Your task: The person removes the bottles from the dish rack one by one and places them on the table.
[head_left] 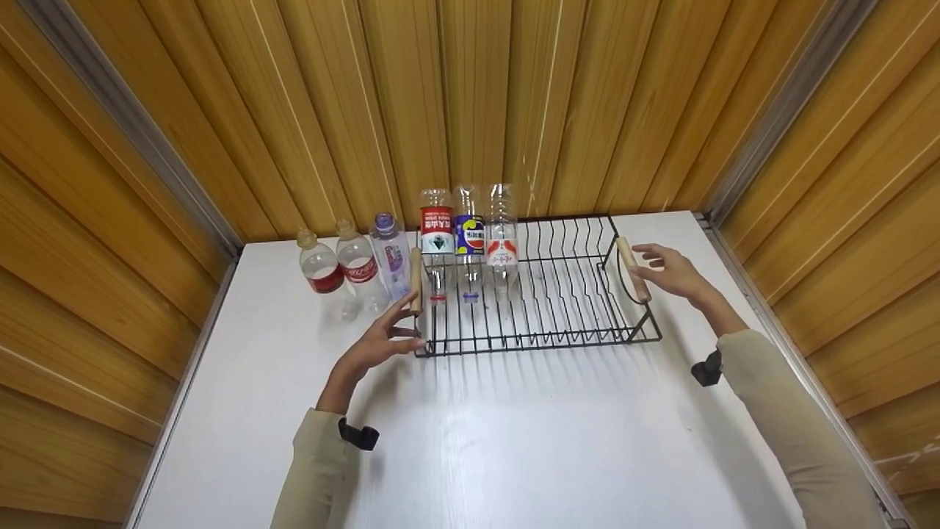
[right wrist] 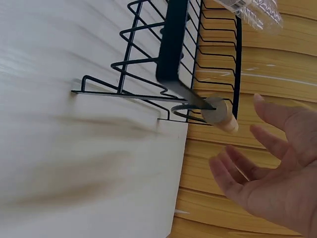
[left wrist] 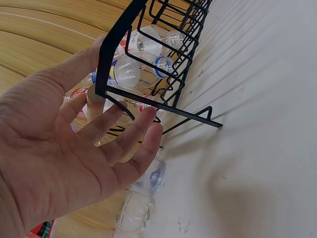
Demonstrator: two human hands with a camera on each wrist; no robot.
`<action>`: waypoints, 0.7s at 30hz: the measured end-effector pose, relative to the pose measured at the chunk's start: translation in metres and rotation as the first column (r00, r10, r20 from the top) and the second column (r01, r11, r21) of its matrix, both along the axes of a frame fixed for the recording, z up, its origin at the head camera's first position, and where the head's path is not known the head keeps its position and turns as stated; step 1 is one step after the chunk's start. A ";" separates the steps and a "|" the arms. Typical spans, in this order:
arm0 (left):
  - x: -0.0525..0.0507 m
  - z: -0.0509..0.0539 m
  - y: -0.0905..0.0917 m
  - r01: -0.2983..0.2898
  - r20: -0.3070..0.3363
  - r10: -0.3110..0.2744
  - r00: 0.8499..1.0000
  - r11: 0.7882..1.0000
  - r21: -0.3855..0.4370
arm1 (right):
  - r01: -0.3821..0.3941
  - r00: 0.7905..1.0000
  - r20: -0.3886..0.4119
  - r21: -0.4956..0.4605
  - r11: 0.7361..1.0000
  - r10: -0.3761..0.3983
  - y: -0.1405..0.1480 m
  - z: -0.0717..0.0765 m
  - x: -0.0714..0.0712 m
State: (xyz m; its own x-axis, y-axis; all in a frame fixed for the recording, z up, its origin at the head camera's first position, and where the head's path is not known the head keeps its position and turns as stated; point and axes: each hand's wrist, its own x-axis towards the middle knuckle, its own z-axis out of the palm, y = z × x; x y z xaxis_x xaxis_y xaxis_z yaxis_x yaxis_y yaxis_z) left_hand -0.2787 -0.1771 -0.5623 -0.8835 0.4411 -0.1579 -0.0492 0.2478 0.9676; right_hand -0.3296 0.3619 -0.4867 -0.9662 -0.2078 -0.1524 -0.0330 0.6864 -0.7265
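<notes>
A black wire rack (head_left: 558, 339) with a wooden handle at each end stands on the white table. Three clear plastic bottles lean upside down in its left part: one with a red label (head_left: 438, 220), one with a blue and yellow label (head_left: 470, 234) and one with a red and white label (head_left: 502, 252). At the left wooden handle (head_left: 416, 279) is my left hand (head_left: 378, 342), fingers loosely bent; in the left wrist view they reach around it without a firm grip. My right hand (head_left: 674, 273) is beside the right wooden handle (head_left: 633, 270), its fingers relaxed and apart from it in the right wrist view.
Left of the rack stand two clear bottles with red labels, one bottle (head_left: 322, 268) beside the other bottle (head_left: 358, 264), and a purple-tinted bottle (head_left: 393, 253) close to the left handle. Wood-patterned walls (head_left: 470, 95) enclose the table (head_left: 514, 441) at the back and sides.
</notes>
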 end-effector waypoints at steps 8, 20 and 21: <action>0.000 0.000 0.000 -0.018 0.018 0.019 1.000 1.000 -0.016 | -0.062 0.997 -0.047 -0.043 0.997 0.060 -0.042 0.018 -0.021; 0.000 -0.001 -0.001 -0.017 0.018 0.017 1.000 1.000 0.006 | -0.180 0.979 0.072 -0.138 0.974 0.191 -0.111 0.013 -0.061; 0.000 -0.001 -0.001 -0.016 0.016 0.016 1.000 1.000 0.007 | -0.178 0.976 0.096 -0.160 0.971 0.195 -0.116 0.011 -0.064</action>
State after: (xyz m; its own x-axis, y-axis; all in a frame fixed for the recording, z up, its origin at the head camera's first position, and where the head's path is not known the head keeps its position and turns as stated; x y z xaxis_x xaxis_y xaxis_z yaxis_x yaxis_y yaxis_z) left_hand -0.2784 -0.1778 -0.5633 -0.8878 0.4279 -0.1691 -0.0691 0.2395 0.9684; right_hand -0.3940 0.2455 -0.4761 -0.8871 -0.4116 -0.2088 -0.0646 0.5586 -0.8269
